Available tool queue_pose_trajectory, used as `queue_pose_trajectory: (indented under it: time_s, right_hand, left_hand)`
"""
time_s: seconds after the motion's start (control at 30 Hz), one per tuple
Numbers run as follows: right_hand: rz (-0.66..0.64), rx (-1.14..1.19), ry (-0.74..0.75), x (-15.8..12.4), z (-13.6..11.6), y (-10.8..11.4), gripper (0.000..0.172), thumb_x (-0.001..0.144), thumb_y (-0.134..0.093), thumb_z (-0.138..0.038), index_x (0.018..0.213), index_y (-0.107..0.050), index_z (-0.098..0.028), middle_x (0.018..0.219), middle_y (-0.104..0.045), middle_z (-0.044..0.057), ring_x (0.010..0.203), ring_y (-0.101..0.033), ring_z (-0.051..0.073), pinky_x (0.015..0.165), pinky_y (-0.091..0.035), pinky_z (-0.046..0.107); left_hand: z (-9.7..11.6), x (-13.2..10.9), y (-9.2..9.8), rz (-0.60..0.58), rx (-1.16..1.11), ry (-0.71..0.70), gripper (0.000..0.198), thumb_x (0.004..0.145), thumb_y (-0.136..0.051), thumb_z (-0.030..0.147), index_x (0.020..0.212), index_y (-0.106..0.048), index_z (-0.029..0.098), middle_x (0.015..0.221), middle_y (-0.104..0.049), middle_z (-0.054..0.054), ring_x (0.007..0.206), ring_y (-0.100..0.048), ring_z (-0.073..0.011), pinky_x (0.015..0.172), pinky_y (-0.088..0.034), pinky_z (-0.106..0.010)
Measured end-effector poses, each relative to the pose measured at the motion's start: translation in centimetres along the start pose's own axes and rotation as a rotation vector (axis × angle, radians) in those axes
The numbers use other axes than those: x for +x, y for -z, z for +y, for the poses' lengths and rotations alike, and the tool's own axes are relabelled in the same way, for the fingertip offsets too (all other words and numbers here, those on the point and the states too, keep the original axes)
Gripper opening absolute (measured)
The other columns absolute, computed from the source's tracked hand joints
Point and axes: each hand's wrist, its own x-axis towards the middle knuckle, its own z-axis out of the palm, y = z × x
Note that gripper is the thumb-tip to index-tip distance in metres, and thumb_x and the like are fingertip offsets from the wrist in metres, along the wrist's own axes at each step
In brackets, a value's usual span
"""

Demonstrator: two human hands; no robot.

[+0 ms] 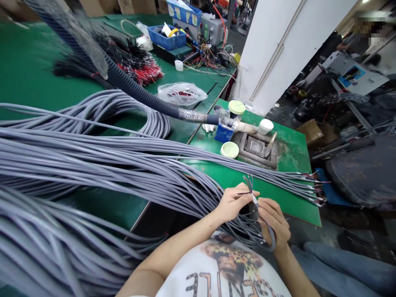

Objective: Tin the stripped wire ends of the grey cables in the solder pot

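– What's lying left of the square pot [258,161]?
– Gray cables [102,150] are running along the bench [24,70], the view's left edge cutting them off.
– And nearer the person than the pot?
– The left grip [230,202] is pinching the held cable [272,238] at its stripped end, where thin wires [248,182] are fanning out; the exact contact is hiding behind the thumb.
– What's the right grip [276,221] doing?
– It's pressing around the same cable near the white sleeve [254,199]; I can't tell how it's closing behind.
– Right of the pot?
– More cable ends [309,189] are lying there, their tips blurring together.
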Motion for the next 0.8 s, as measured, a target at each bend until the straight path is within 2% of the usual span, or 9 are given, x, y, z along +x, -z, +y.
queue_pose_trajectory:
  time_s: [0.2,0.3,0.37,0.43,0.5,0.6,0.7,0.8]
  right_hand:
    - [-0.023,-0.054,-0.051,-0.2,0.2,0.4,0.052,0.081,-0.058,-0.011,0.127,-0.055,-0.035,0.109,-0.071,0.005,0.101,-0.066,0.028,0.076,-0.059,0.051]
    - [-0.078,-0.054,-0.243,0.9,0.3,1.5,0.048,0.086,-0.053,-0.012,0.129,-0.053,-0.035,0.108,-0.071,0.004,0.097,-0.067,0.024,0.08,-0.058,0.044]
    - [-0.178,0.002,-0.417,2.0,-0.1,2.3,0.044,0.088,-0.052,-0.017,0.129,-0.052,-0.033,0.099,-0.073,0.002,0.089,-0.069,0.021,0.08,-0.057,0.039]
    - [-0.272,0.062,-0.516,3.1,-0.8,2.9,0.047,0.087,-0.057,-0.024,0.132,-0.047,-0.03,0.088,-0.073,0.0,0.081,-0.069,0.019,0.077,-0.057,0.034]
    - [-0.308,0.061,-0.531,3.9,-1.5,3.2,0.054,0.085,-0.061,-0.027,0.135,-0.043,-0.028,0.08,-0.072,-0.001,0.074,-0.069,0.018,0.074,-0.056,0.031]
    - [-0.303,-0.001,-0.503,4.4,-2.1,3.3,0.055,0.085,-0.06,-0.027,0.137,-0.042,-0.03,0.075,-0.071,-0.004,0.07,-0.067,0.017,0.074,-0.055,0.03]
    - [-0.312,-0.01,-0.474,4.5,-2.1,3.3,0.056,0.085,-0.06,-0.026,0.137,-0.041,-0.033,0.076,-0.071,-0.005,0.071,-0.067,0.017,0.076,-0.055,0.03]
    - [-0.357,-0.003,-0.476,4.6,-2.1,3.4,0.057,0.086,-0.059,-0.026,0.138,-0.039,-0.033,0.077,-0.071,-0.004,0.073,-0.067,0.017,0.078,-0.054,0.03]
  left_hand:
    - [-0.1,-0.1,0.3,-0.01,0.009,-0.018,0.034,0.087,-0.055,0.042,0.078,-0.075,0.015,0.076,-0.068,-0.008,0.074,-0.057,-0.0173,0.072,-0.046,-0.031]
    - [-0.1,-0.1,0.3,-0.046,0.055,-0.06,0.03,0.089,-0.055,0.035,0.077,-0.075,0.016,0.075,-0.068,-0.007,0.074,-0.057,-0.0163,0.074,-0.045,-0.031]
    - [-0.1,-0.1,0.2,-0.07,0.099,-0.078,0.026,0.089,-0.055,0.031,0.08,-0.075,0.017,0.077,-0.069,-0.007,0.076,-0.058,-0.016,0.078,-0.045,-0.031]
    - [-0.1,-0.2,0.0,-0.09,0.123,-0.083,0.023,0.089,-0.056,0.03,0.084,-0.075,0.018,0.08,-0.07,-0.007,0.079,-0.058,-0.0163,0.082,-0.044,-0.032]
    - [-0.2,-0.2,-0.1,-0.093,0.098,-0.052,0.019,0.085,-0.061,0.031,0.091,-0.075,0.019,0.083,-0.071,-0.007,0.083,-0.06,-0.0174,0.083,-0.045,-0.033]
    - [-0.5,-0.1,0.2,-0.037,-0.081,0.098,0.025,0.08,-0.067,0.035,0.096,-0.073,0.017,0.089,-0.071,-0.009,0.086,-0.062,-0.0195,0.081,-0.048,-0.033]
    - [-0.9,0.1,0.7,0.053,-0.308,0.238,0.03,0.077,-0.069,0.04,0.095,-0.072,0.016,0.086,-0.071,-0.008,0.079,-0.066,-0.0181,0.077,-0.051,-0.033]
    - [-0.9,0.3,0.9,0.107,-0.395,0.264,0.031,0.072,-0.073,0.041,0.09,-0.071,0.016,0.082,-0.072,-0.005,0.072,-0.066,-0.0158,0.074,-0.052,-0.03]
